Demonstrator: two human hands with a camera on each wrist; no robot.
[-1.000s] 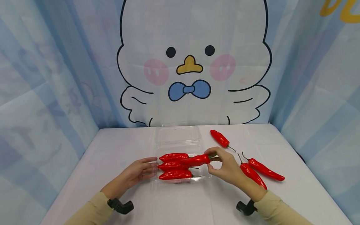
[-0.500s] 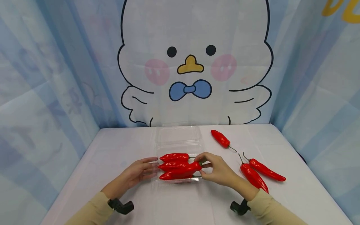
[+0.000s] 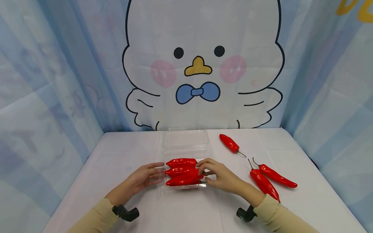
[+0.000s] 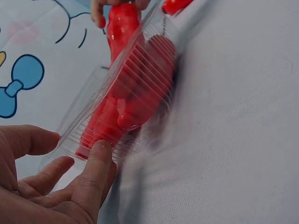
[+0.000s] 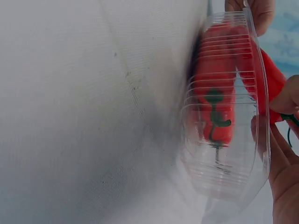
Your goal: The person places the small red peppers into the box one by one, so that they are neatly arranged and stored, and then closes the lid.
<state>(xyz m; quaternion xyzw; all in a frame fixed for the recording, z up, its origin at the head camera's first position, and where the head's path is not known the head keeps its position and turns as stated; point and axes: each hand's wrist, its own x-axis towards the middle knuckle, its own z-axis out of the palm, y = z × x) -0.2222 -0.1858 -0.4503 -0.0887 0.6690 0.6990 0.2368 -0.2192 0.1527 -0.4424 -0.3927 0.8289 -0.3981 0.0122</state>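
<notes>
A clear plastic clamshell box [image 3: 186, 187] lies open, with several red chili peppers [image 3: 181, 162] side by side in it, tips to the left. My right hand [image 3: 220, 176] pinches another red chili pepper [image 5: 273, 79] near its stem end. That pepper slants over the front ones, its tip low inside the box and its stem end above the rim in the right wrist view. My left hand [image 3: 142, 177] is at the box's left end, fingers extended; in the left wrist view a fingertip [image 4: 100, 149] touches the ribbed wall.
The box's clear lid [image 3: 185, 138] is folded back toward the printed curtain [image 3: 201, 111]. To the right on the white table lie three loose chili peppers: one at the back [image 3: 229, 143] and a pair [image 3: 263, 183] nearer my right forearm. Curtains [image 3: 58, 97] flank the table.
My right hand has carried its chili pepper left and down into the box, over the front peppers. My left hand stays at the box's left end.
</notes>
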